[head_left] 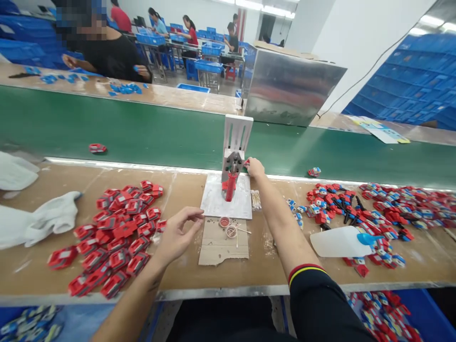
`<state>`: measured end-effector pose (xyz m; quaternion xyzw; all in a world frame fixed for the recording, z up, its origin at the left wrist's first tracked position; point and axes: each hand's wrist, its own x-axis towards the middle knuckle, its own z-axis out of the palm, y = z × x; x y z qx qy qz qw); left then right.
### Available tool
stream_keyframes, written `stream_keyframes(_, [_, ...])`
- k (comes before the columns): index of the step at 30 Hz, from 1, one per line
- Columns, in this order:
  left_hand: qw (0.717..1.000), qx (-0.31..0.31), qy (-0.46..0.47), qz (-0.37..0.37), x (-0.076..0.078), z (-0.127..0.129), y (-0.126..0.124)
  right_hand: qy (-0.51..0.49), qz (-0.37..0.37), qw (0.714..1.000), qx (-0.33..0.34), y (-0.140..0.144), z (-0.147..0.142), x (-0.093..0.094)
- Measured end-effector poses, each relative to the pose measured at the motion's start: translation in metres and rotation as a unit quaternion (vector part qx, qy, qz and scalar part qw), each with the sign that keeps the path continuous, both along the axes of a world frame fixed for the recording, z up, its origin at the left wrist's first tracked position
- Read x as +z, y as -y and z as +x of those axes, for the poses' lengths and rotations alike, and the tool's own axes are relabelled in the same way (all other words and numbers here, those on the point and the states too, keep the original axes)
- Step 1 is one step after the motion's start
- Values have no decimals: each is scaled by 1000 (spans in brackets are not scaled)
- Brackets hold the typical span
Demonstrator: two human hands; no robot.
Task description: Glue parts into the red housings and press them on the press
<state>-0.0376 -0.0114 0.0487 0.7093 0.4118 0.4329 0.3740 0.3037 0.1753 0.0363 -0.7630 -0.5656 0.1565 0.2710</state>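
Two hands: both bare, reaching over a brown wooden workbench (53,180) beside a green conveyor belt (142,133).
Right hand (255,168): stretched far forward, fingers pressed together on a small red plastic part (246,163) at the right side of the small grey metal hand press (233,164).
Left hand (177,233): nearer, hovering empty, thumb and fingers loosely curled with a gap between them.
Key relation: the press stood far and right of the left hand; its red ribbed handle (231,187) ran long-axis toward the wearer, nearer the right hand.
Press base: white flat plate (215,202).
Left pile: glossy red blocky plastic clips (114,232), just left of the left hand.
Right pile: red-and-blue clips (384,209).
Near items: white plastic squeeze bottle with blue cap (338,241), lying sideways; white cloth gloves (39,218).
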Motion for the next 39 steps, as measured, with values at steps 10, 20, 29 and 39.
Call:
stream_keyframes(10, [953, -113, 249, -128, -1, 26, 45, -171, 351, 916, 91, 220, -52, 53])
stream_keyframes(20, [936, -75, 294, -180, -29, 32, 57, -108, 233, 953, 162, 277, -87, -2])
stream_keyframes(29, [967, -110, 204, -107, -35, 34, -21, -115, 99, 964, 218, 244, -67, -24])
stream_keyframes(39, [963, -51, 215, -158, -53, 30, -10, -68, 129, 928, 343, 241, -82, -22])
